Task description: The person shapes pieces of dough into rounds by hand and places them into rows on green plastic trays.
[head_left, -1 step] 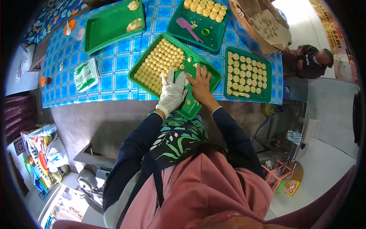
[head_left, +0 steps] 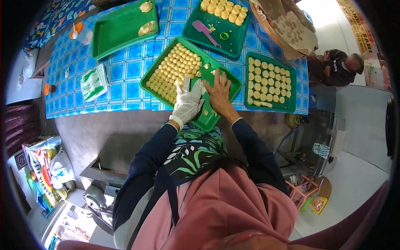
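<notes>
My left hand [head_left: 186, 104], in a thin white glove, rests over the middle of a green tray [head_left: 232, 86] with its fingers spread. Beside it my bare right hand [head_left: 219, 95] lies with fingers stretched out over the tray's right part. The thumbs meet or nearly touch; whether anything lies under the palms is hidden. Rows of small pale-yellow dough balls [head_left: 173, 62] fill the tray's left side, next to my left fingers. A few loose dough bits [head_left: 206, 66] lie around my hands, one [head_left: 213, 72] at my right fingertips.
A green tray of flat round pastries [head_left: 264, 79] sits at right. Another behind holds stacked pastries [head_left: 225, 10], a pink scoop [head_left: 201, 27] and a green ring [head_left: 224, 36]. Far left, a tray [head_left: 118, 33] holds dough lumps [head_left: 146, 28]. A plastic packet [head_left: 94, 82] lies left; a person [head_left: 333, 66] is at right.
</notes>
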`<act>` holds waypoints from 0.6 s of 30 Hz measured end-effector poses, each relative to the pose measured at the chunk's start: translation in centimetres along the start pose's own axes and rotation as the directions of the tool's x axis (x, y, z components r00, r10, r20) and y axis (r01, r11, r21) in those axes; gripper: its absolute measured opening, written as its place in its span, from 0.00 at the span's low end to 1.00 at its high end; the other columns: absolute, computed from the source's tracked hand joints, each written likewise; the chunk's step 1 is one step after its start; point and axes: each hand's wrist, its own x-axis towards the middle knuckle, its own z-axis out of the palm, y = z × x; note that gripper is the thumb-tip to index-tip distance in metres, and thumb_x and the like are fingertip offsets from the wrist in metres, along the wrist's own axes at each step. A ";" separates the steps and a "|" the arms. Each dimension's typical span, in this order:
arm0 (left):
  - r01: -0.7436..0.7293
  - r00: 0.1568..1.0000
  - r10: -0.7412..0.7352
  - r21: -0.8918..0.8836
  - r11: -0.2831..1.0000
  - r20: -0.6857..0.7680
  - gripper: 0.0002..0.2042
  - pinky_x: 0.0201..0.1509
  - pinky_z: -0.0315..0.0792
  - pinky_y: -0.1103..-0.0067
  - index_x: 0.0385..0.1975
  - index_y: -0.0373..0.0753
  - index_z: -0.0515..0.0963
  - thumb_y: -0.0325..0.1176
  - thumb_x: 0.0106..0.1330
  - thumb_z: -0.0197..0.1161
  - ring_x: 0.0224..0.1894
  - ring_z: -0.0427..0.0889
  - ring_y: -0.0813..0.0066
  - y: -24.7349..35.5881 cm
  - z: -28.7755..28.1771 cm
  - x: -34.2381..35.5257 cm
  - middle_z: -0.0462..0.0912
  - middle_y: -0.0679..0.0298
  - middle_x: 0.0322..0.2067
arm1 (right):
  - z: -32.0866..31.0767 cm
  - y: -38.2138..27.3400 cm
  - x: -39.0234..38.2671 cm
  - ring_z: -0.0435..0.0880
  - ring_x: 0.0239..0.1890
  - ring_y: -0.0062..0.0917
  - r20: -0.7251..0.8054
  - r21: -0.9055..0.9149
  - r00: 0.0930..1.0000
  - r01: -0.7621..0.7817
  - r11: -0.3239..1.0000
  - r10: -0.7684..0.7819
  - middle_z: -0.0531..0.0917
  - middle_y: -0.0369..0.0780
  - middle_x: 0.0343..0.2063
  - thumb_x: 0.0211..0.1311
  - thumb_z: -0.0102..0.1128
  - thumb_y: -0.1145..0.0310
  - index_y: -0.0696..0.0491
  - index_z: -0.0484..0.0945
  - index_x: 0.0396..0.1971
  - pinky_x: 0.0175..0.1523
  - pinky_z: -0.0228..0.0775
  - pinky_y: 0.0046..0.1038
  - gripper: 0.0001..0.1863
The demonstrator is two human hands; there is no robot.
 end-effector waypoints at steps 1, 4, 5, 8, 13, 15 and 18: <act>0.000 1.000 0.000 -0.003 1.000 -0.009 0.30 0.73 0.41 0.31 0.74 0.40 0.63 0.43 0.75 0.55 0.77 0.53 0.36 -0.1 -0.1 0.1 0.66 0.59 0.73 | 0.4 0.2 -0.1 0.51 0.73 0.67 -0.003 -0.008 1.000 0.002 1.000 -0.002 0.50 0.65 0.74 0.55 0.59 0.84 0.49 0.78 0.63 0.67 0.51 0.67 0.33; 0.057 0.986 -0.092 -0.239 0.969 -0.139 0.26 0.73 0.43 0.32 0.68 0.41 0.70 0.31 0.68 0.60 0.75 0.58 0.39 -1.1 -0.6 -1.0 0.73 0.59 0.68 | 1.3 0.0 -0.6 0.49 0.75 0.68 -0.021 0.024 1.000 0.002 1.000 -0.001 0.49 0.65 0.75 0.56 0.58 0.84 0.48 0.80 0.63 0.68 0.49 0.69 0.32; 0.052 0.977 -0.103 -0.259 0.965 -0.185 0.26 0.73 0.44 0.33 0.65 0.41 0.71 0.26 0.64 0.60 0.74 0.60 0.41 -1.6 -0.8 -1.5 0.75 0.59 0.66 | 1.5 0.3 -0.4 0.49 0.75 0.68 -0.022 0.006 1.000 -0.004 1.000 0.005 0.48 0.65 0.75 0.56 0.58 0.83 0.49 0.80 0.62 0.67 0.49 0.69 0.31; 0.059 0.950 -0.156 -0.332 0.941 -0.272 0.28 0.74 0.44 0.35 0.63 0.41 0.74 0.20 0.59 0.59 0.75 0.60 0.46 -2.6 -1.6 -2.8 0.80 0.61 0.61 | 1.5 -0.7 -0.6 0.50 0.74 0.68 -0.045 -0.029 0.999 0.009 1.000 -0.011 0.49 0.63 0.75 0.56 0.57 0.84 0.47 0.79 0.63 0.67 0.50 0.68 0.32; 0.064 0.939 -0.144 -0.254 0.965 -0.313 0.29 0.75 0.44 0.35 0.64 0.39 0.74 0.23 0.59 0.60 0.78 0.55 0.48 -3.0 -1.3 -3.1 0.78 0.62 0.64 | 2.2 -1.6 0.2 0.52 0.74 0.67 -0.101 -0.030 0.995 0.009 1.000 -0.012 0.50 0.62 0.75 0.54 0.57 0.85 0.44 0.79 0.64 0.66 0.52 0.67 0.35; 0.059 0.954 -0.113 -0.196 0.979 -0.277 0.29 0.74 0.45 0.32 0.65 0.37 0.72 0.28 0.60 0.61 0.76 0.56 0.45 -2.9 -1.1 -3.2 0.75 0.60 0.65 | 1.8 -1.1 0.3 0.50 0.74 0.67 -0.016 0.043 1.000 -0.016 0.999 0.017 0.51 0.66 0.74 0.54 0.61 0.83 0.51 0.78 0.63 0.66 0.50 0.65 0.33; 0.045 0.943 -0.109 -0.204 0.978 -0.313 0.28 0.74 0.44 0.32 0.64 0.37 0.73 0.29 0.60 0.62 0.76 0.56 0.45 -2.7 -1.1 -2.9 0.74 0.60 0.66 | 1.8 -1.8 -1.0 0.52 0.73 0.67 0.013 -0.062 1.000 0.021 0.998 -0.021 0.51 0.64 0.74 0.52 0.62 0.82 0.50 0.78 0.64 0.65 0.51 0.63 0.35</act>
